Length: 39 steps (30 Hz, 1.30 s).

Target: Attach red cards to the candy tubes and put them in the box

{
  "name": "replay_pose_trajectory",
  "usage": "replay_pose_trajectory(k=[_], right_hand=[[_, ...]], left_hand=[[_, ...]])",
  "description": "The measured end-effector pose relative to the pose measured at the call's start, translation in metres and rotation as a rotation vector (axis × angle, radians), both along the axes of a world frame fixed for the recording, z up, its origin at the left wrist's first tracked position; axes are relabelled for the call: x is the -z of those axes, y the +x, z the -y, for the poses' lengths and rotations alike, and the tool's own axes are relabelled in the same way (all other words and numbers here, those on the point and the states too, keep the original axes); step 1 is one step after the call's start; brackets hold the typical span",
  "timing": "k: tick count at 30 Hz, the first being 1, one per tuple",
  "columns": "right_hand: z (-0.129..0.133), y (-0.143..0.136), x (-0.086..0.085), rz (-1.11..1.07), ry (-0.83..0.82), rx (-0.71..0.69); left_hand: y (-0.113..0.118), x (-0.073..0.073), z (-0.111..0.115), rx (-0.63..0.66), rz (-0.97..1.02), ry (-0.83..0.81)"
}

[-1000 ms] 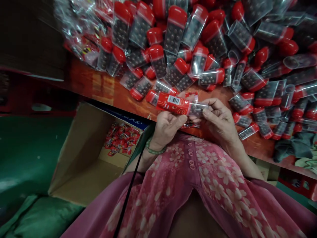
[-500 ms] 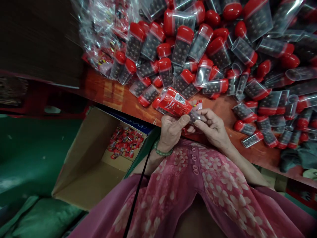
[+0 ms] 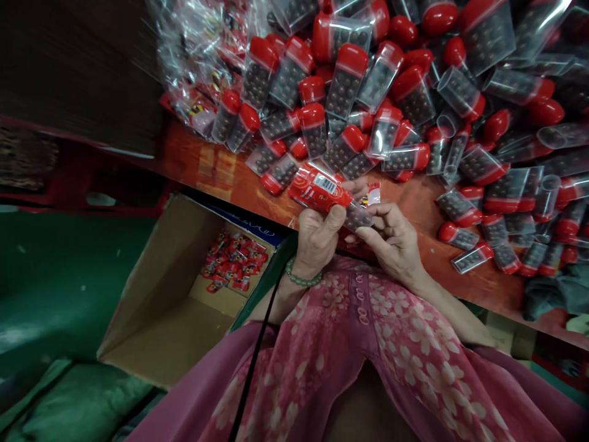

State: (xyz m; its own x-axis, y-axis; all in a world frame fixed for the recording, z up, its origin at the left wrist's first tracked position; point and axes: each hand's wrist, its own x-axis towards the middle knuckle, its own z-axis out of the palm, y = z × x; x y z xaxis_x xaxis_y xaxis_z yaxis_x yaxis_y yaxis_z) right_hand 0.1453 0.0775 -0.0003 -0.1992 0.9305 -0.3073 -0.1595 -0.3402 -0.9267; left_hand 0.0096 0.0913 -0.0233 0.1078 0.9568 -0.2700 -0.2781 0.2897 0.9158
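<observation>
My left hand (image 3: 318, 236), a green bead bracelet at its wrist, is closed on a red printed plastic wrapper (image 3: 317, 186) with a barcode, thumb on top. A clear container of dark little balls (image 3: 359, 216) sticks out of the wrapper's lower right end. My right hand (image 3: 394, 240) pinches that clear end between thumb and fingers. How far the container reaches inside the wrapper is hidden. Just behind my fingers, a small red and white packet (image 3: 372, 193) lies on the orange-red table (image 3: 216, 166).
Many red-capped clear containers (image 3: 347, 80) of dark balls are heaped across the table. Glossy clear plastic bags (image 3: 197, 55) pile up at its back left. Below the edge, at left, an open cardboard box (image 3: 138, 307) holds small red packets (image 3: 237, 258).
The wrapper has turned slightly and shifted left, and more of the clear container shows between my hands. The view has shifted a little.
</observation>
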Motion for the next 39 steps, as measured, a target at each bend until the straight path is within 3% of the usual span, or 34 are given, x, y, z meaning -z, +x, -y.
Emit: replay_pose_trajectory(k=[3,12,16,20,30,39], right_hand=[[0.003,-0.003,-0.001,0.054,0.047,-0.013],[0.007,0.004,0.002,0.384,0.333,-0.009],[0.004,0.005,0.0,0.158,0.167,-0.032],[0.001,0.001,0.003,0.009,0.083,0.012],[-0.001,-0.007,0.008,-0.033,0.071,0.092],[-0.002,-0.011,0.011,-0.088,0.053,0.029]], left_hand=[[-0.003,-0.002,-0.004,-0.064,0.04,0.046],[-0.004,-0.01,0.0,-0.051,0.207,-0.023],[-0.009,-0.008,0.0,0.014,0.23,-0.033],[-0.008,-0.005,-0.002,-0.062,0.305,-0.06],[0.008,-0.002,0.007,-0.085,0.272,-0.221],[0.006,-0.009,0.003,-0.054,0.291,-0.235]])
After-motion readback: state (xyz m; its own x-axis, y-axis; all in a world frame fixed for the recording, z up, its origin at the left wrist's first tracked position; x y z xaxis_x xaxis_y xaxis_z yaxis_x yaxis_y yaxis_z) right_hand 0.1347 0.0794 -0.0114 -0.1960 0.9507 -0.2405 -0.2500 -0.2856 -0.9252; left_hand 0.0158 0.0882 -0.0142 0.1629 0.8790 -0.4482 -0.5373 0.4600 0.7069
